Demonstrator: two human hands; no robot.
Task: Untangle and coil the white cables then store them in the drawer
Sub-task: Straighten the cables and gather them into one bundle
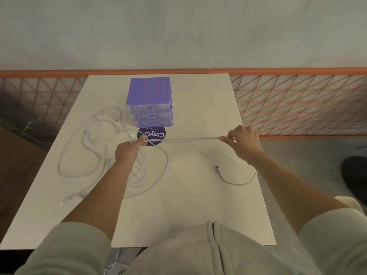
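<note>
A doubled length of white cable (pixel 190 139) is stretched level above the white table (pixel 198 205). My left hand (pixel 129 149) pinches its left end, where a connector sticks up. My right hand (pixel 243 142) pinches its right end. From the right hand the same cable hangs down and curls to a plug (pixel 217 167) lying on the table. A tangle of white cables (pixel 103 151) lies loose at the table's left, partly under my left forearm. The purple three-drawer unit (pixel 150 102) stands at the back centre with all drawers closed.
A round purple sticker (pixel 156 135) lies in front of the drawers. An orange mesh fence (pixel 297 104) runs behind and to the right of the table. A dark object (pixel 355 175) sits on the floor at far right. More cable hangs below the table's near edge (pixel 113 264).
</note>
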